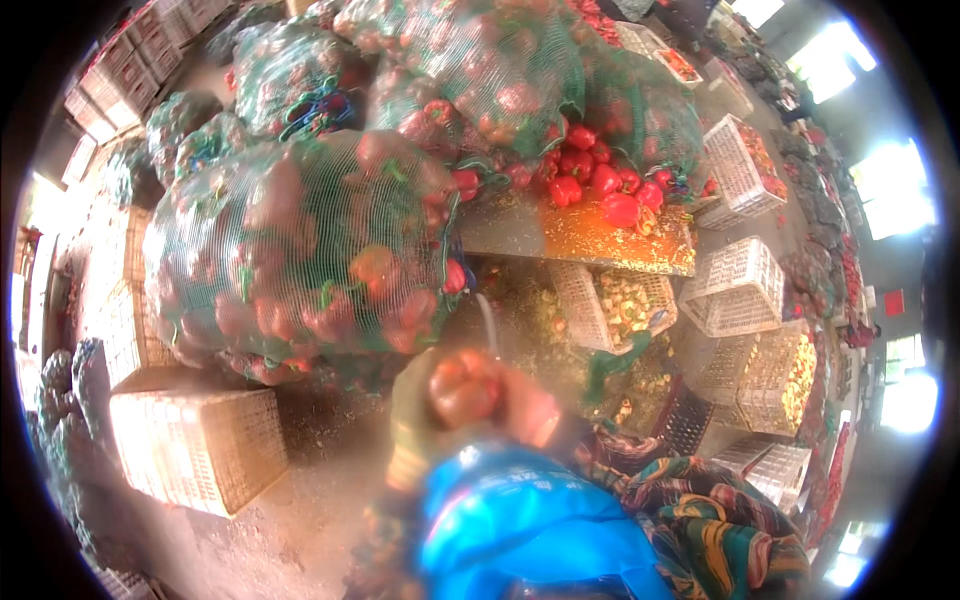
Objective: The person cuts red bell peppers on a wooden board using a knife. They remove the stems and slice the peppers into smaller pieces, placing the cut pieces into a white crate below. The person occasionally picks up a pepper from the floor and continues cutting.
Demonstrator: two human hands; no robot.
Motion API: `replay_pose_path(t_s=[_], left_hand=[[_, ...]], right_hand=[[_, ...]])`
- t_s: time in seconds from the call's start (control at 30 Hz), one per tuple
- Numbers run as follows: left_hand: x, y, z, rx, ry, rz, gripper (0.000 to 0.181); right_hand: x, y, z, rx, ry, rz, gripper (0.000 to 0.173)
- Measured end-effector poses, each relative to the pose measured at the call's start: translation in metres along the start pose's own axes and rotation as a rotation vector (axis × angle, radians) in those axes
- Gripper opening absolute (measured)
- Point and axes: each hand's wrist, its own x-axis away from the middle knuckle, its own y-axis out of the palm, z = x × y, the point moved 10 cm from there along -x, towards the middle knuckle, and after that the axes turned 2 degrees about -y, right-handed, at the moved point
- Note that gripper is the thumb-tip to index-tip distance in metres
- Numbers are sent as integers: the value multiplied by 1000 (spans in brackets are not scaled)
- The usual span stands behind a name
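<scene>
A red bell pepper (466,388) is held close to the body, between both hands. My left hand (414,412), in a pale glove, wraps its left side. My right hand (529,405) is against its right side; a thin, pale curved thing rises above it, too blurred to name. A large green mesh sack of red peppers (300,247) lies just beyond, to the left. Loose red bell peppers (592,176) are heaped on a worktable (616,244) strewn with seeds. Below the table edge, a plastic crate (581,304) holds pale pepper cores.
An upturned or closed plastic crate (176,450) stands at lower left. More mesh sacks (480,60) are piled at the back. Crates stand at right, one white and slatted (739,289), another holding cores (772,379). A green cloth or glove (611,367) hangs near the core crate.
</scene>
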Motion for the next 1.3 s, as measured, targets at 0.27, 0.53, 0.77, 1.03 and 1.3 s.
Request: replay_pose_path(t_s=[0.27,0.53,0.77,1.03,1.3], left_hand=[[3,-75,-16,216,-179,341,115],[-36,-33,-49,696,-424,258,83],[-97,72,-27,941,-373,44,72],[-182,208,26,488,-174,19,55],[-263,278,72,503,-186,-117,96]], right_hand=[[-27,66,14,774,-243,-123,38],[-17,10,-13,762,-102,43,39],[13,-67,-130,656,-351,1,30],[123,-58,-333,829,-638,149,16],[197,16,-388,1577,-1168,305,21]])
